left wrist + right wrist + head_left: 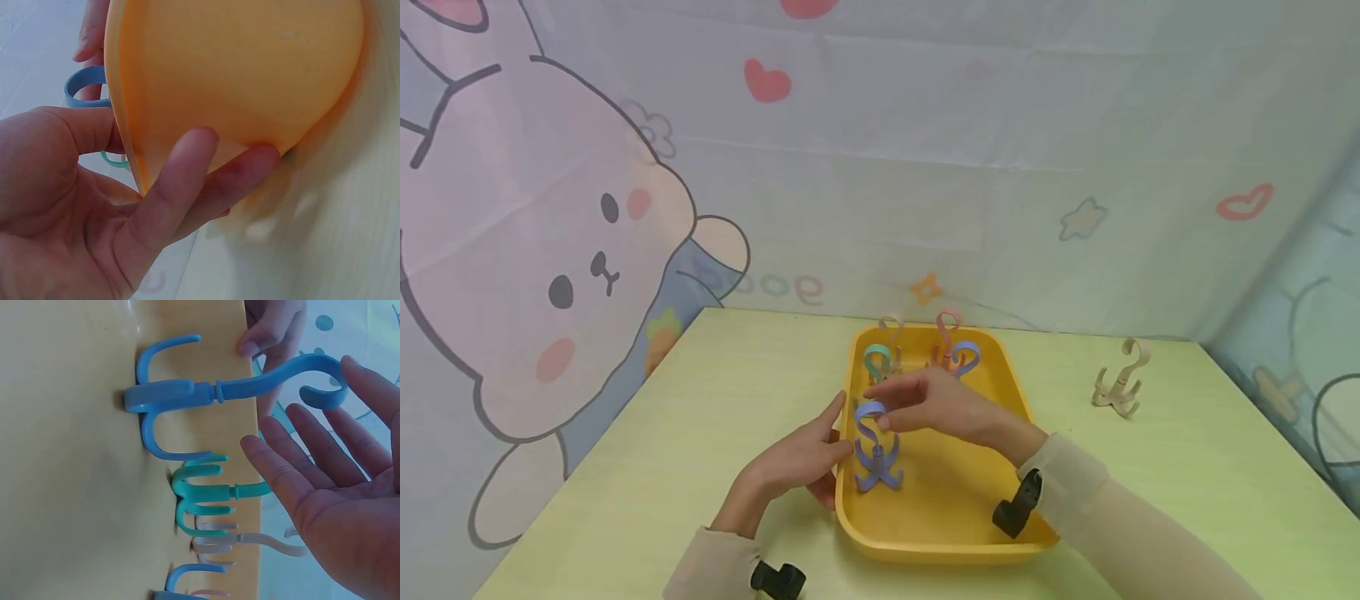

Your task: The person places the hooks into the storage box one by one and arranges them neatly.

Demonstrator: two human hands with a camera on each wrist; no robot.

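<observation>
A yellow tray (940, 533) holds several multi-armed swivel hooks. My left hand (801, 458) grips its left rim; in the left wrist view the thumb passes over the rim while fingers (240, 178) lie against the outer wall. Near the front left inside stands a blue-violet hook (877, 467), upright on its base. My right hand (936, 408) is beside the top curl of this hook (269, 381), fingers loosely extended and thumb tip right at the curl. Behind it are a green hook (872, 362), a beige one (892, 329), a pink one (947, 329) and another blue-violet one (967, 358).
One beige hook (1120, 387) stands on the pale green table (1180, 483), to the right of the tray. A printed cloth (925, 167) with a rabbit and hearts hangs behind the table.
</observation>
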